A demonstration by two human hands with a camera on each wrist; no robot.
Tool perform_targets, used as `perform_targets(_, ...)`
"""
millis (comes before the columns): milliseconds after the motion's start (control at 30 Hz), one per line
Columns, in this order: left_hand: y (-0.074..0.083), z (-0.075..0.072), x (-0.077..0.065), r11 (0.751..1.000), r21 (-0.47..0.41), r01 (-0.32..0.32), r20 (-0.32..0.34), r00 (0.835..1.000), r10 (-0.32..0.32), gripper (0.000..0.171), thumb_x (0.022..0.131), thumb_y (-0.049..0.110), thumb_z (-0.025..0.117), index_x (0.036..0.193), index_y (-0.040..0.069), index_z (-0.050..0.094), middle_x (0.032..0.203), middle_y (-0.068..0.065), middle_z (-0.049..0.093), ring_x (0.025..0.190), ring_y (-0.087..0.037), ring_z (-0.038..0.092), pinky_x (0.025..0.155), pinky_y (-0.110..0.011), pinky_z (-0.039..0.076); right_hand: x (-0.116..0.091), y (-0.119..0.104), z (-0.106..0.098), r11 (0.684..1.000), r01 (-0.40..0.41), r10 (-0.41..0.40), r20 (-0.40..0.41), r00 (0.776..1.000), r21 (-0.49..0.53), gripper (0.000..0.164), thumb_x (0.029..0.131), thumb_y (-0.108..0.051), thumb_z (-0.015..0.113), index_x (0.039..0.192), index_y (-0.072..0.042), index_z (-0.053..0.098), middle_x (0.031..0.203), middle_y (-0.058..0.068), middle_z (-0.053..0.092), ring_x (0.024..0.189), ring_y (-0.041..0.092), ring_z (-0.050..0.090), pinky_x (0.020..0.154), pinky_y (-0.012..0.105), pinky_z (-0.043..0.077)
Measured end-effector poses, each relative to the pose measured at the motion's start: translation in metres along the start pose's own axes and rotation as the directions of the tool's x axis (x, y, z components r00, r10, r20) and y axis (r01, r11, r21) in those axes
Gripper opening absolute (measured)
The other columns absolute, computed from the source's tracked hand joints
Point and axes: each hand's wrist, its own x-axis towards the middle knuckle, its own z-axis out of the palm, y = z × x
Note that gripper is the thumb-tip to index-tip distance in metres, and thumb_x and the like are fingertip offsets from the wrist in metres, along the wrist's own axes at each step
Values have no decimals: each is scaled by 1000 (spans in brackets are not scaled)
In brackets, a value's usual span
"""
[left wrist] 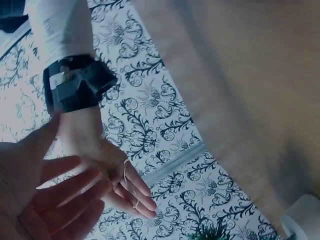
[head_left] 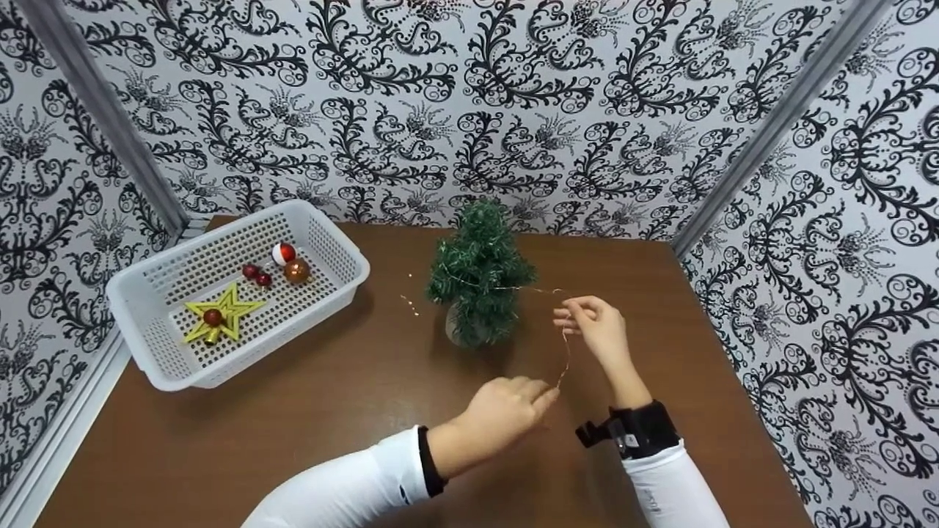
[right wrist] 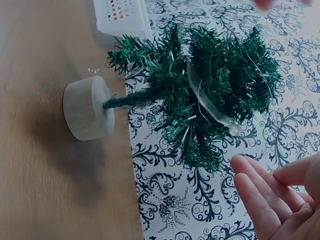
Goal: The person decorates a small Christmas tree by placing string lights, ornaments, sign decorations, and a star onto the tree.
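A small artificial Christmas tree (head_left: 480,257) stands upright on its round pale base (right wrist: 80,110). A thin wire light string (head_left: 539,290) wraps across its branches and stretches out to the right. My right hand (head_left: 598,330), beside the tree, pinches that wire between thumb and finger. From there the wire hangs down in a curve to the fingertips of my left hand (head_left: 506,411), which is in front of the tree. In the left wrist view, the left fingers (left wrist: 65,200) are spread loosely with the thumb apart from them.
At the left, a white perforated basket (head_left: 242,293) holds a yellow star (head_left: 231,312) and several baubles (head_left: 296,271). Small light beads (head_left: 411,304) show left of the tree over the brown table (head_left: 352,440). Patterned walls (head_left: 411,110) enclose the back and sides.
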Motion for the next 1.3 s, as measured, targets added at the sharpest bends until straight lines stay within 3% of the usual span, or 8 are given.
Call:
perform_targets(267,-4,0,-8,998,62,25,102,994,-31,15,77,17,59,87,22,68,70,7,58,58,-8,54,44,-21,42,4,3,1,997,-11,10,-11,1000,-70,34,87,-24,55,99,7,60,90,21,66,74,22,67,63,26,53)
perform_targets(500,-5,0,-10,1000,-13,-15,45,999,16,27,78,27,59,103,23,65,74,9,58,60,-6,55,46,-19,43,5,3,4,997,-22,21,-13,1000,-70,31,88,-23,55,97,6,61,90,20,66,73,19,67,67,34,53)
perform_targets(600,-4,-1,-11,999,-41,-32,34,999,34,21,79,25,58,98,22,66,72,8,57,60,-6,54,46,-19,42,5,3,4,996,-21,20,-13,1000,-90,30,88,-22,55,98,6,61,90,19,66,72,17,67,66,30,53)
perform_targets(767,-6,-3,-13,999,-38,10,50,999,-8,12,80,20,58,87,21,67,68,8,55,58,-6,53,45,-20,40,3,2,4,989,-14,12,-9,1000,-145,29,89,-23,54,98,3,62,90,18,67,76,22,66,65,28,53)
perform_targets(900,-11,-5,-14,998,-9,62,99,993,-61,15,77,15,59,89,19,66,68,6,55,59,-9,53,46,-21,41,4,3,3,995,-2,2,1,1000,-97,25,89,-20,54,98,3,61,90,19,66,80,29,65,68,33,53)
perform_targets(1100,-36,-19,-14,990,-6,141,157,978,-139,11,70,4,62,73,14,61,69,2,53,62,-13,53,49,-25,43,2,0,-4,998,29,-28,20,999,-58,19,86,-8,57,103,1,54,81,22,66,72,30,66,64,29,54)
perform_targets(1200,-54,-27,-12,980,-64,187,110,978,-180,13,71,1,61,75,13,60,71,3,54,63,-12,54,51,-24,45,-3,-9,-7,997,56,-53,63,997,-51,16,86,-3,56,97,3,46,79,24,65,70,31,65,61,30,54)
perform_targets(1300,-73,-32,-9,961,-151,232,-2,972,-235,10,76,4,60,78,14,61,71,5,59,61,-11,56,51,-23,46,-7,-18,-9,995,97,-95,113,989,-12,14,86,1,54,91,3,41,81,28,63,71,34,64,64,41,53)
